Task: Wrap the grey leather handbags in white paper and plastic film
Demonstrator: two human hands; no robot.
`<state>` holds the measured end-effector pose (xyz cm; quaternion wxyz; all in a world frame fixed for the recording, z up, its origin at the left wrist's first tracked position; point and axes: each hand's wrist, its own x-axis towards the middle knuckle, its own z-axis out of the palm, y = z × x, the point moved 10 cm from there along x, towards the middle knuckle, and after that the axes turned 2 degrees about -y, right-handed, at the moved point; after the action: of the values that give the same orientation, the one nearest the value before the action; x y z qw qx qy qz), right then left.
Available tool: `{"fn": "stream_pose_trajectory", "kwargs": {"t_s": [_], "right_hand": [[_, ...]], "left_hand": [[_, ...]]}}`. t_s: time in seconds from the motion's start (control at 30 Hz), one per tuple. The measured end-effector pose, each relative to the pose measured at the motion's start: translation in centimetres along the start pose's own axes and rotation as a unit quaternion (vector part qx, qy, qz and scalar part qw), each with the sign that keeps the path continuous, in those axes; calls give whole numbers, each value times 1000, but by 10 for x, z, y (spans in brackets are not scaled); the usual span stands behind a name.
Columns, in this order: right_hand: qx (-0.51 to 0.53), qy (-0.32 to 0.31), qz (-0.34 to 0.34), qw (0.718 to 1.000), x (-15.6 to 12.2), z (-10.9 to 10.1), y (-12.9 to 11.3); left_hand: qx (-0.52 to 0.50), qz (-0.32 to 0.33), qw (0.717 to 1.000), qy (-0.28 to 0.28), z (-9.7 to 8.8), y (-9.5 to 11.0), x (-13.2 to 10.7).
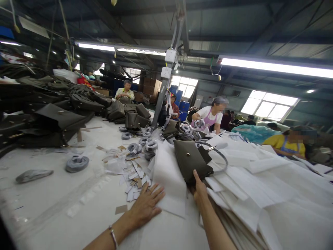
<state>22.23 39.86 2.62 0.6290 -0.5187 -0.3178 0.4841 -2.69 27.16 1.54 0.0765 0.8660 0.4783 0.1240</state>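
Observation:
My left hand lies flat on the white table, fingers spread, touching the near edge of a white fabric sheet. My right hand grips the near bottom edge of a dark olive handbag with a metal handle. The bag rests on the white sheet and on a stack of white fabric sheets to the right. Small paper tags lie scattered just beyond my left hand.
Piles of dark handbags fill the left and back of the table. Grey wrapped coils lie about the middle. A metal pole with sockets rises from the table. Other people work at the far side and on the right.

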Motion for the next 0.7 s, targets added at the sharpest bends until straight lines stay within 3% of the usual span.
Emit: {"fn": "stream_pose_trajectory", "kwargs": {"t_s": [0.23,0.43,0.57,0.7], "right_hand": [[66,72,-16,995,11,7,-14],[56,172,8,983,18,-12,-31],[75,185,-21,980,11,-6,-68],[133,124,-63,981,-6,12,-122]], "left_hand": [[-13,-11,1000,-13,0,2,-2],[-44,-18,999,-16,-1,0,-2],[-65,-24,997,-20,-2,-1,-2],[-67,-24,997,-12,-6,-2,-2]]}}
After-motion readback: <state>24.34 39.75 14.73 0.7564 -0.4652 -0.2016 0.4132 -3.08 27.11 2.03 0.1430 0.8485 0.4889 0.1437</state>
